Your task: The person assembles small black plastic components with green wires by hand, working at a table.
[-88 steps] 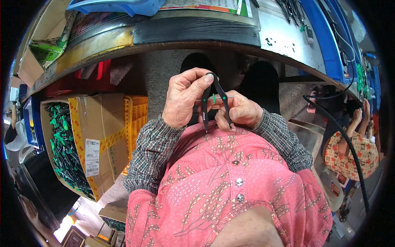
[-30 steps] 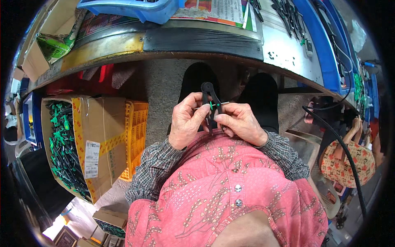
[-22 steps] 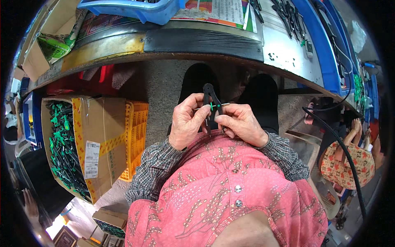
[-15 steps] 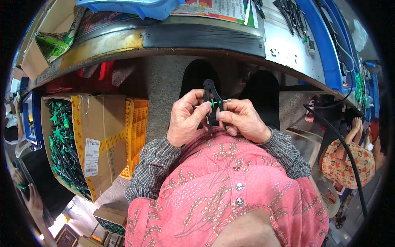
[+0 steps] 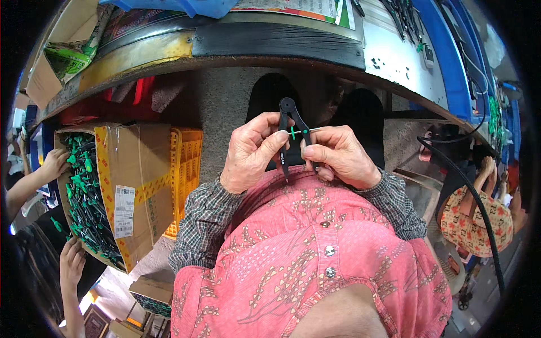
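Note:
A black drawing compass point(image 5: 300, 120) is held in front of my pink clothing, its round hinge up and its legs spread downward. A thin metal rod point(image 5: 313, 130) crosses between the legs, with a small green adjusting wheel point(image 5: 292, 134) on it. My left hand point(image 5: 252, 153) is closed, thumb and fingers pinching at the left leg and that end of the rod. On the other side, my right hand point(image 5: 345, 156) pinches the right leg near the rod's right end. Some fingertips are hidden behind the legs.
Left of me stands a cardboard box point(image 5: 143, 194) full of black and green compasses point(image 5: 90, 191); a co-worker's hands point(image 5: 56, 163) are beside it. A yellow crate point(image 5: 186, 169) adjoins it. The workbench edge point(image 5: 276, 48) curves ahead; a black cable point(image 5: 470, 194) hangs at right.
My hands and the compass sit slightly higher in view, both still gripping it. At the left, a co-worker's hands have come up to the box of compasses.

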Motion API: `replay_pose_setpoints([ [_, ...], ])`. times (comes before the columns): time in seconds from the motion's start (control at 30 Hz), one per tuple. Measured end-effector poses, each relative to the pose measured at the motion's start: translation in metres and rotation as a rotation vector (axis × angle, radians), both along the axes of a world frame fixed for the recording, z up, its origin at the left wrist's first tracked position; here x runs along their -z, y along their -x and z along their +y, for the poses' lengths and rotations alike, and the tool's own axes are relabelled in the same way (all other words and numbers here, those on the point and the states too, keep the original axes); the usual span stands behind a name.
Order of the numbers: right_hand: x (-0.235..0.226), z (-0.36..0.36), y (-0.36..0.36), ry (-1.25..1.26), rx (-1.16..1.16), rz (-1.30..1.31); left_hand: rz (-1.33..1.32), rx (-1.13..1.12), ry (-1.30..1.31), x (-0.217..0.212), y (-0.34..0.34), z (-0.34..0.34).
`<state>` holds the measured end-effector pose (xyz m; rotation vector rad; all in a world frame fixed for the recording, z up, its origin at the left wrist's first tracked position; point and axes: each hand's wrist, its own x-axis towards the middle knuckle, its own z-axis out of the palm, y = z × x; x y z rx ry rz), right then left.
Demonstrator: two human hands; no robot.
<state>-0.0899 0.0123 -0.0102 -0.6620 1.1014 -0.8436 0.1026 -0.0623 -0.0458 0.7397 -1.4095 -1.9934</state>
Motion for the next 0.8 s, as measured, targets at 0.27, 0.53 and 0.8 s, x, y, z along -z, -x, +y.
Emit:
replay_pose_setpoints([
  [0.27, -0.002, -0.001, -0.001, 0.006, -0.010, -0.030, -0.081, 0.069, 0.054, -0.005, -0.008, -0.009],
  [0.53, -0.005, -0.004, 0.001, -0.009, -0.015, -0.025, -0.050, 0.111, -0.093, -0.010, -0.011, -0.015],
  [0.8, -0.005, -0.005, -0.001, -0.013, -0.019, 0.022, -0.083, -0.018, -0.055, -0.010, -0.003, -0.026],
])
